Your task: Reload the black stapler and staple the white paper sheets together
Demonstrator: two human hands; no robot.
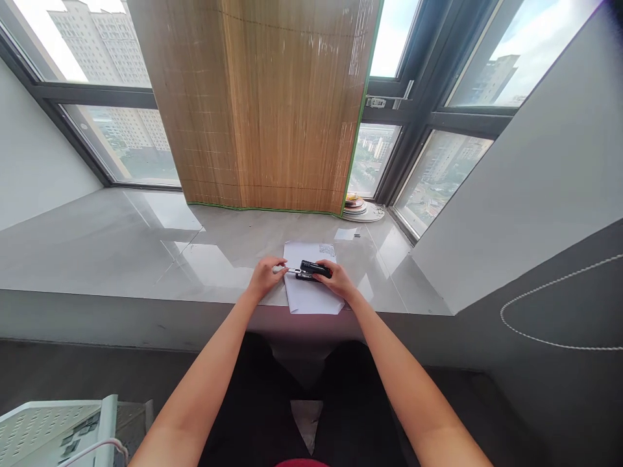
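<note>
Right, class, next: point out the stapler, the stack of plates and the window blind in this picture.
Stapler (313, 266): head view, on its black upper arm.
Stack of plates (355, 210): head view, on the stacked rims.
Window blind (282, 123): head view, middle of its brown slats.

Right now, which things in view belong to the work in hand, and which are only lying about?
In use, it seems:
Black stapler-like tool, in the right hand
Pale slim piece, in the left hand
White paper beneath

Lying about:
Stacked plates
Small white slip
Tiny dark piece, too small to identify
</note>
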